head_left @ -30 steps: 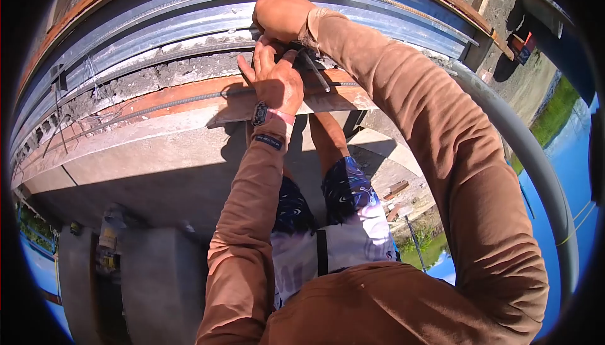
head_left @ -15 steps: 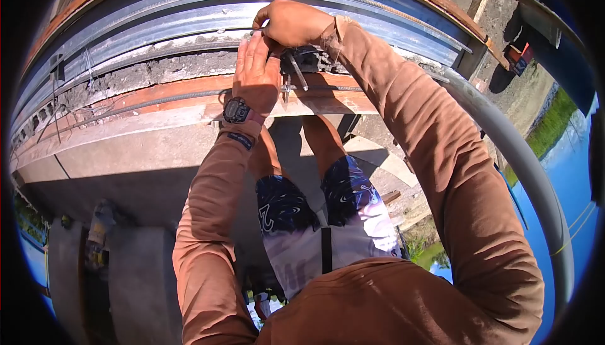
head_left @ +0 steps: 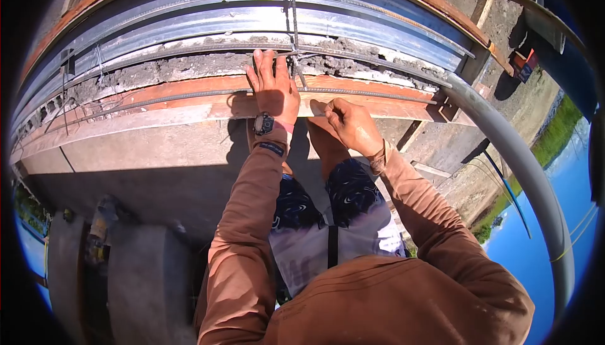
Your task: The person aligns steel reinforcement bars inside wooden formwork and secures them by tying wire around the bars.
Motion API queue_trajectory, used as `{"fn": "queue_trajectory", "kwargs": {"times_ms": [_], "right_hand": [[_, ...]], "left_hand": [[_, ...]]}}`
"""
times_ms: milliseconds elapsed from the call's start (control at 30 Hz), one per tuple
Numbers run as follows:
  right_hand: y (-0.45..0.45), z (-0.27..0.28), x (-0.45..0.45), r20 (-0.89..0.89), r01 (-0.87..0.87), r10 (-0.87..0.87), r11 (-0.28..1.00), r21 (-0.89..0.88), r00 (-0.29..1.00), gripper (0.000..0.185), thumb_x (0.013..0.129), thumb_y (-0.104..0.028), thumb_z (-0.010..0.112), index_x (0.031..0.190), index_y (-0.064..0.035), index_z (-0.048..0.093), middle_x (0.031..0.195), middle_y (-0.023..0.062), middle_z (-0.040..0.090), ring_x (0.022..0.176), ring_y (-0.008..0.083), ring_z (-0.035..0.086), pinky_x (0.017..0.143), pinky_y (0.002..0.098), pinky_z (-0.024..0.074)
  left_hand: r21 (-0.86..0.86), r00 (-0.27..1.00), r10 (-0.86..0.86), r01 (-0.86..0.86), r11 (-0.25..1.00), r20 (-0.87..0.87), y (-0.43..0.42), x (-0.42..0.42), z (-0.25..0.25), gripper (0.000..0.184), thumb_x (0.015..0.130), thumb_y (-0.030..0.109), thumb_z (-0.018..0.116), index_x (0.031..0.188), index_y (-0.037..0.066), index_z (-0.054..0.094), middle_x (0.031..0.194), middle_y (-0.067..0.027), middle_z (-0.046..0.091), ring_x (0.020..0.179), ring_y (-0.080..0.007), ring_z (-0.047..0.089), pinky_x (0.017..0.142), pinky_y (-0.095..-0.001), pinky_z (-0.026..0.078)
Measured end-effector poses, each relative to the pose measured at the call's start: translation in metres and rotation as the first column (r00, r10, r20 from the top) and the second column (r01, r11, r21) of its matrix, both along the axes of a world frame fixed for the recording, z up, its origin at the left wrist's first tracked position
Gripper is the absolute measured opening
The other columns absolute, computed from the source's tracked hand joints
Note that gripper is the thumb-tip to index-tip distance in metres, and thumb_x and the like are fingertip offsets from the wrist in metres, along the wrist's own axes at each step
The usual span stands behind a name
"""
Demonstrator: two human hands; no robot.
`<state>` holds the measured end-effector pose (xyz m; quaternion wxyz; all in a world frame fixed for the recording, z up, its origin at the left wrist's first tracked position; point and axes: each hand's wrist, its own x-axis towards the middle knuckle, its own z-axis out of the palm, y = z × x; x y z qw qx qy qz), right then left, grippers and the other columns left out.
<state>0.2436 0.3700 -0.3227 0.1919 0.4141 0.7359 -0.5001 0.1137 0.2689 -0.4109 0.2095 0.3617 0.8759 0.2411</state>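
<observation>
Two bars (head_left: pixel 294 49): crossed, beside left hand (head_left: pixel 275 96).
Left hand: fingers almost straight; can't tell if it grips.
Right hand (head_left: pixel 356 127): half curled, by wood (head_left: pixel 403 110); can't tell if it holds anything.

**Lettering here, but good luck reading it**

There's a dark band (head_left: pixel 271 148) on the sleeve just below the left hand (head_left: pixel 277 96) with a line of pale lettering, way too small to make out. The watch (head_left: pixel 265 124) beside it has a face I can't read either. The shorts (head_left: pixel 353 190) carry white curvy marks, no legible word or number.
</observation>
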Motion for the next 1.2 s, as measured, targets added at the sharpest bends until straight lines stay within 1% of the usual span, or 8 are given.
{"fn": "queue_trajectory", "kwargs": {"times_ms": [100,200,233,300,600,667,800,1200], "right_hand": [[-0.04,0.019,0.064,0.166,0.23,-0.179,0.896,-0.379,0.97,0.01,0.086,-0.014,0.055,0.086,-0.0045,0.057,0.071,0.0117,0.06,0.063,0.0288,0.06,0.054,0.0385,0.046],[-0.058,0.045,0.109,0.685,0.74,-0.338,0.054,-0.671,0.646,0.013,0.087,-0.021,0.059,0.091,-0.0087,0.057,0.076,-0.0021,0.053,0.063,0.0119,0.051,0.053,0.0291,0.0427],[-0.064,0.053,0.121,0.684,0.739,-0.34,0.052,-0.672,0.646,0.013,0.087,-0.021,0.059,0.091,-0.0087,0.057,0.076,-0.0021,0.053,0.063,0.0119,0.051,0.053,0.0291,0.0427],[-0.074,0.059,0.139,0.829,0.673,-0.37,-0.486,-0.557,0.419,0.018,0.085,-0.025,0.062,0.092,-0.01,0.056,0.076,-0.0024,0.047,0.066,0.011,0.045,0.056,0.0253,0.0386],[-0.076,0.032,0.154,0.843,0.595,-0.377,-0.597,-0.539,0.385,0.018,0.084,-0.028,0.062,0.088,-0.0128,0.056,0.076,-0.0024,0.045,0.067,0.0105,0.042,0.055,0.023,0.0361],[-0.076,0.03,0.156,0.847,0.567,-0.392,-0.629,-0.532,0.359,0.018,0.084,-0.028,0.063,0.089,-0.012,0.055,0.078,-0.0011,0.048,0.067,0.0106,0.043,0.055,0.0229,0.0364],[-0.075,0.03,0.154,0.852,0.588,-0.393,-0.617,-0.523,0.345,0.021,0.084,-0.028,0.063,0.091,-0.0112,0.055,0.08,0.0002,0.051,0.067,0.0111,0.045,0.057,0.0243,0.0379],[-0.069,0.022,0.147,0.828,0.619,-0.424,-0.553,-0.557,0.367,0.023,0.085,-0.032,0.061,0.096,-0.0116,0.059,0.079,0.0003,0.056,0.07,0.0136,0.05,0.061,0.0283,0.0399]], "left_hand": [[0.077,0.996,0.084,-0.084,0.993,0.009,0.004,0.006,-0.004,0.043,0.073,0.003,0.059,0.115,-0.001,0.052,0.128,-0.018,0.04,0.13,-0.0382,0.027,0.105,-0.0515,0.024],[0.153,0.988,0.15,-0.152,0.976,0.024,0.009,0.009,-0.004,0.038,0.073,0.001,0.058,0.111,-0.003,0.054,0.126,-0.0201,0.042,0.127,-0.04,0.032,0.102,-0.0492,0.03],[0.142,0.986,0.163,-0.166,0.976,0.033,0.011,0.01,0.0,0.037,0.072,-0.002,0.057,0.109,-0.003,0.054,0.125,-0.0224,0.043,0.126,-0.042,0.033,0.102,-0.0482,0.032],[0.113,0.981,0.187,-0.19,0.975,0.043,0.012,0.011,0.003,0.035,0.072,-0.003,0.055,0.106,-0.004,0.056,0.126,-0.0246,0.044,0.125,-0.0428,0.034,0.102,-0.0448,0.034],[0.074,0.989,0.145,-0.147,0.986,0.021,0.003,0.006,0.004,0.045,0.072,0.0,0.056,0.117,0.0,0.051,0.124,-0.0212,0.051,0.121,-0.0371,0.043,0.1,-0.0418,0.038],[0.088,0.854,0.428,-0.471,0.878,0.294,0.018,0.012,0.017,0.045,0.074,0.001,0.054,0.118,0.0,0.049,0.122,-0.0242,0.051,0.121,-0.0376,0.044,0.1,-0.0411,0.038],[0.074,0.839,0.484,-0.514,0.854,0.248,0.015,0.035,0.001,0.043,0.077,0.002,0.051,0.12,0.004,0.047,0.115,-0.0218,0.055,0.101,-0.0301,0.06,0.083,-0.0334,0.048],[-0.067,0.937,0.267,-0.258,0.964,0.226,0.002,-0.016,0.001,0.033,0.075,0.005,0.056,0.108,0.004,0.057,0.09,-0.0181,0.063,0.085,-0.0351,0.061,0.075,-0.039,0.048]]}}
